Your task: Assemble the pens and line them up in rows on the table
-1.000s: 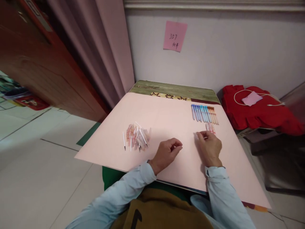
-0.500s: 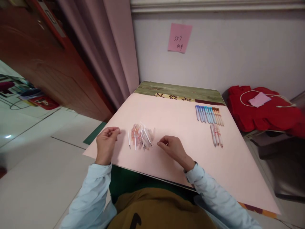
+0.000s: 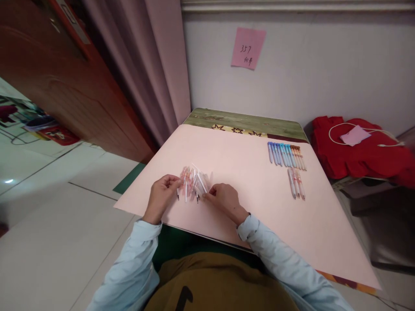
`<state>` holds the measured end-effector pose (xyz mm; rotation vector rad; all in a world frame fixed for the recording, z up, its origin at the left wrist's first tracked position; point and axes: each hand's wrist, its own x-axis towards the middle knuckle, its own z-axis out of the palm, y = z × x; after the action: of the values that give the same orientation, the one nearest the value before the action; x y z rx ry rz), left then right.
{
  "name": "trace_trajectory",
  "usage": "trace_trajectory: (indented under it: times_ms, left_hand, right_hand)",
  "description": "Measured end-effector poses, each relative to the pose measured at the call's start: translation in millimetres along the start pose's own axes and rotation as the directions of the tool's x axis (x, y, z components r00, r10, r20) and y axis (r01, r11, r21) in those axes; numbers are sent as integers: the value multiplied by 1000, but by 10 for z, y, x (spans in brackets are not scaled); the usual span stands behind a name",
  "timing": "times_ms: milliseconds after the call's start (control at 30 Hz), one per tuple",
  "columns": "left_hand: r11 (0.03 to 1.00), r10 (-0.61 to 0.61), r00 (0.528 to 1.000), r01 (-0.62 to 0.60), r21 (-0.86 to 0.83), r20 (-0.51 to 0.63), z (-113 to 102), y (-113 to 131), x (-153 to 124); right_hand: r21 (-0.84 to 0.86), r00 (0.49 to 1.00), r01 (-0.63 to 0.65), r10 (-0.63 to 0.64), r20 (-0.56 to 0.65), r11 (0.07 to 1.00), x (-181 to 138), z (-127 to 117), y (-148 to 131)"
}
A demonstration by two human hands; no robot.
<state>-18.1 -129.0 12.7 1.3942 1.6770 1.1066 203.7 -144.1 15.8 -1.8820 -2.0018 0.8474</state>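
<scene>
A loose pile of clear pen barrels with pinkish parts [image 3: 187,176] and white pen refills [image 3: 186,193] lies on the pale pink sheet. My left hand [image 3: 162,195] is at the pile's left edge, thumb and fingers pinched together. Its fingertips cover the upper part of one dark-tipped refill [image 3: 178,196]; whether they grip it I cannot tell. My right hand [image 3: 225,201] reaches the pile's right side with curled, closed fingers, close to a slanting refill [image 3: 201,183]. Anything inside that pinch is hidden.
A row of blue, turquoise and brown-topped pens [image 3: 285,155] lies at the back right, with a few clear pinkish pens [image 3: 296,183] in front of it. The pink sheet [image 3: 246,172] covers most of the table. Red cloth [image 3: 363,151] with a white cable is to the right.
Both hands have moved inward to the pile, the left one to the right and the right one to the left. The pens at the right lie as before.
</scene>
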Motion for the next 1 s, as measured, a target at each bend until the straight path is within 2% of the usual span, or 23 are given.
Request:
trace_trajectory:
  times_ms: [100,233,467,633,733,867,1000]
  left_hand:
    - [999,31,995,-35,40,97,66,43,-40]
    - [997,36,992,-44,60,122,84,50,-38]
    - [990,50,995,-60,126,81,49,-27,18]
    - [988,58,996,-68,140,72,49,1,24]
    - [982,64,998,-68,175,26,14,-17,55]
    - [982,68,997,-59,182,-45,-39,-95,171]
    - [980,25,998,-14,197,-53,-4,-126,360]
  right_hand:
    - [12,1000,-8,8,11,1000,0,2,-4]
    - [19,1000,-5,5,1,1000,-7,-15,24]
    - [36,999,8,-7,-37,999,19,32,38]
    - [6,1000,-3,3,-13,1000,29,47,17]
    - [3,1000,2,-2,-12,1000,12,26,22]
    - [31,1000,10,-10,-4,999,-9,-11,45]
    - [46,1000,27,-27,-5,999,-38,-31,64]
